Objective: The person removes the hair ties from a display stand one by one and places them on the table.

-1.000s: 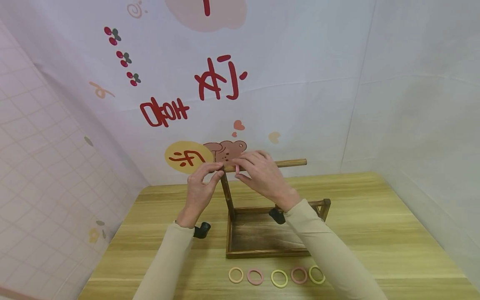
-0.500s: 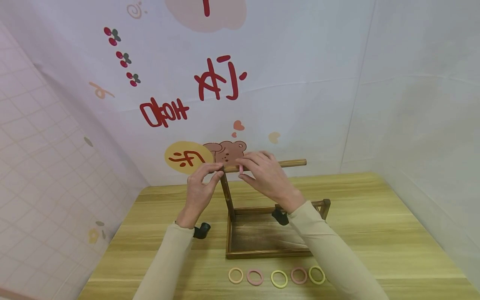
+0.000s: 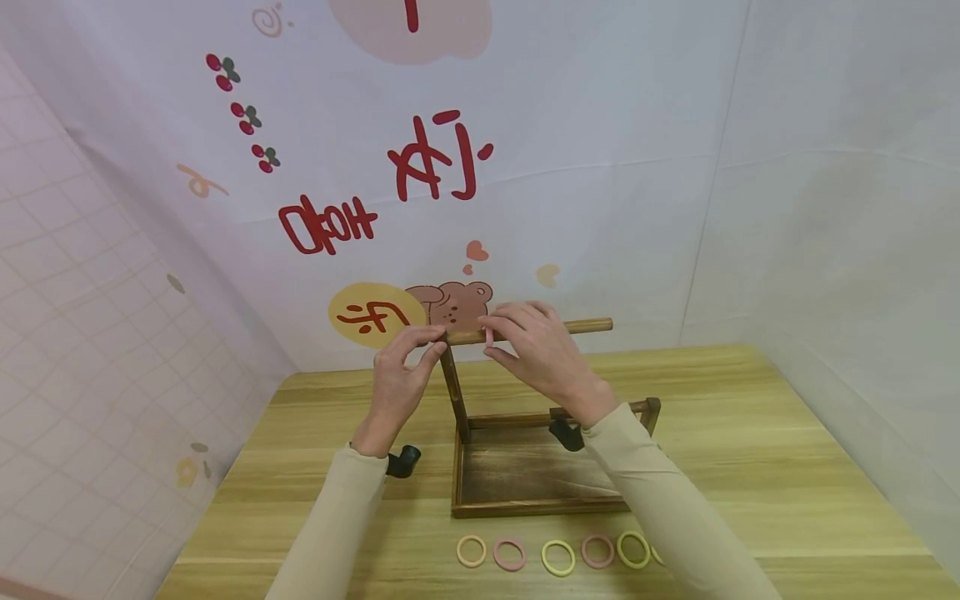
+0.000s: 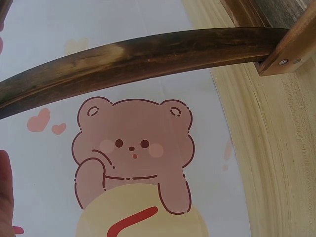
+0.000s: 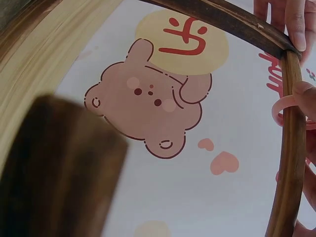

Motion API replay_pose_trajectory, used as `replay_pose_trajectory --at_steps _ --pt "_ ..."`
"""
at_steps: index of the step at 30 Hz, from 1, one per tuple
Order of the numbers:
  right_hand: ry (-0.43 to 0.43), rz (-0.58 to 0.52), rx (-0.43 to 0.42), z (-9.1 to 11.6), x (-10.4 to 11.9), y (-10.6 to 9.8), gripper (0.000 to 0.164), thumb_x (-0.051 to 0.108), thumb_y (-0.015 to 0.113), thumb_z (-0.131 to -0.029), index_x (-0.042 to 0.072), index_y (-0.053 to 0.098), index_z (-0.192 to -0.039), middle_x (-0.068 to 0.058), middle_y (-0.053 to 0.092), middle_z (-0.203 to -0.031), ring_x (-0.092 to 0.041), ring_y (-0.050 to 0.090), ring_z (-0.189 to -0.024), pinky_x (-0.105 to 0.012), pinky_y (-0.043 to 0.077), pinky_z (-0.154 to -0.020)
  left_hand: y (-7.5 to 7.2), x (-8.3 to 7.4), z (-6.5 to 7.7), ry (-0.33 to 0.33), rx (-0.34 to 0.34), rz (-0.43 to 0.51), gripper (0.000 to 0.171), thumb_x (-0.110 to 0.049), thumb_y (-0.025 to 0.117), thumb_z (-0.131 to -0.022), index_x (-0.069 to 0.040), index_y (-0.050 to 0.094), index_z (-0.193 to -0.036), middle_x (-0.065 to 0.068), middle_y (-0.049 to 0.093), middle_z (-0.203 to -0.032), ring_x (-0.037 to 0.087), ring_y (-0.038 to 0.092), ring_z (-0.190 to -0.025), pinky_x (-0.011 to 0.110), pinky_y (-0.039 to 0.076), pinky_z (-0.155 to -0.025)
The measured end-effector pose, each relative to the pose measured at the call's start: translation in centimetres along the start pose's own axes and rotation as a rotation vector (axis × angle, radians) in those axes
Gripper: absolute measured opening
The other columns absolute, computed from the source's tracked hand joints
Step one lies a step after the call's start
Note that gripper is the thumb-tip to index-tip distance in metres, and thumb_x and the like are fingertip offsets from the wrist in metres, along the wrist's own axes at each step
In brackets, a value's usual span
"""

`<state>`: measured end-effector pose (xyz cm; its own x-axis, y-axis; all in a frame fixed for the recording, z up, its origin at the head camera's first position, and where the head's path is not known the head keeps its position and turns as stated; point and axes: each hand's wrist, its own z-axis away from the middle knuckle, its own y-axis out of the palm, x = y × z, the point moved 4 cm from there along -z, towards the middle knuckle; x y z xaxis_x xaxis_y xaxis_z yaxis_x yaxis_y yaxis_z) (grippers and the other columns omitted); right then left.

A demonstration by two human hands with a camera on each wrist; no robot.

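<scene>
A pink ring encircles the horizontal wooden bar of a dark wooden stand, near the bar's left end. My right hand pinches that ring between thumb and fingers; the ring shows partly behind the bar in the right wrist view. At the corner where the bar meets the upright post, my left hand holds the bar's end between thumb and fingertips. Only a sliver of the left hand shows in the left wrist view.
The stand's tray-like base rests on the wood-grain table. In front of it lies a row of several rings, among them a pink ring and a yellow ring. My right sleeve partly covers the rightmost one. A printed cloth hangs behind.
My right hand has slid a short way right along the bar, taking the pink ring with it. The left hand has stayed at the corner.
</scene>
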<state>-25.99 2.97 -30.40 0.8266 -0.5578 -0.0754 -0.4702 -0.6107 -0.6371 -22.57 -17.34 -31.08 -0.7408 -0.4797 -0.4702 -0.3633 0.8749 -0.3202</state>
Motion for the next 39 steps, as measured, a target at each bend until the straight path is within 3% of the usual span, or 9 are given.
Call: replay_pose_trajectory --at_steps 10,17,27,34,39 --pt "0.014 0.000 0.018 0.4 -0.3 -0.2 0.045 0.021 0.090 -0.084 0.007 0.073 -0.123 -0.006 0.073 -0.120 -0.025 0.065 -0.116 -0.050 0.049 -0.102 0.1 0.1 0.0 0.005 -0.004 0.011 0.021 0.015 0.076 -0.084 0.010 0.074 -0.104 0.025 0.074 -0.107 0.040 0.072 -0.093 0.057 0.058 -0.081" --pt "0.018 -0.004 0.005 0.7 -0.5 -0.5 0.043 0.019 0.090 -0.083 0.007 0.073 -0.121 -0.007 0.073 -0.120 -0.025 0.065 -0.116 -0.049 0.049 -0.102 0.0 0.1 0.1 0.006 -0.003 0.011 0.020 0.014 0.076 -0.085 0.009 0.074 -0.105 0.024 0.074 -0.107 0.039 0.072 -0.093 0.056 0.058 -0.082" --pt "0.023 0.009 -0.010 1.1 -0.8 -0.8 0.044 0.020 0.090 -0.083 0.006 0.073 -0.121 -0.008 0.073 -0.118 -0.028 0.066 -0.115 -0.052 0.050 -0.100 0.0 0.1 0.1 0.003 -0.005 0.015 0.020 0.014 0.076 -0.085 0.009 0.075 -0.105 0.023 0.074 -0.108 0.038 0.072 -0.094 0.031 0.057 -0.087" --pt "0.029 0.007 -0.009 1.4 -1.1 -0.8 0.043 0.019 0.090 -0.084 0.006 0.073 -0.121 -0.008 0.073 -0.118 -0.028 0.066 -0.114 -0.052 0.050 -0.100 0.0 0.0 0.1 0.000 -0.004 0.014 0.021 0.013 0.076 -0.085 0.009 0.075 -0.105 0.023 0.074 -0.108 0.038 0.072 -0.094 0.048 0.058 -0.083" --pt "0.037 0.009 -0.005 1.5 -1.3 -1.0 0.042 0.018 0.089 -0.084 0.005 0.073 -0.121 -0.009 0.073 -0.118 -0.029 0.066 -0.113 -0.052 0.050 -0.099 0.1 0.0 0.0 0.001 -0.001 0.015 0.020 0.013 0.076 -0.085 0.009 0.075 -0.105 0.023 0.074 -0.108 0.038 0.072 -0.094 0.052 0.058 -0.083"
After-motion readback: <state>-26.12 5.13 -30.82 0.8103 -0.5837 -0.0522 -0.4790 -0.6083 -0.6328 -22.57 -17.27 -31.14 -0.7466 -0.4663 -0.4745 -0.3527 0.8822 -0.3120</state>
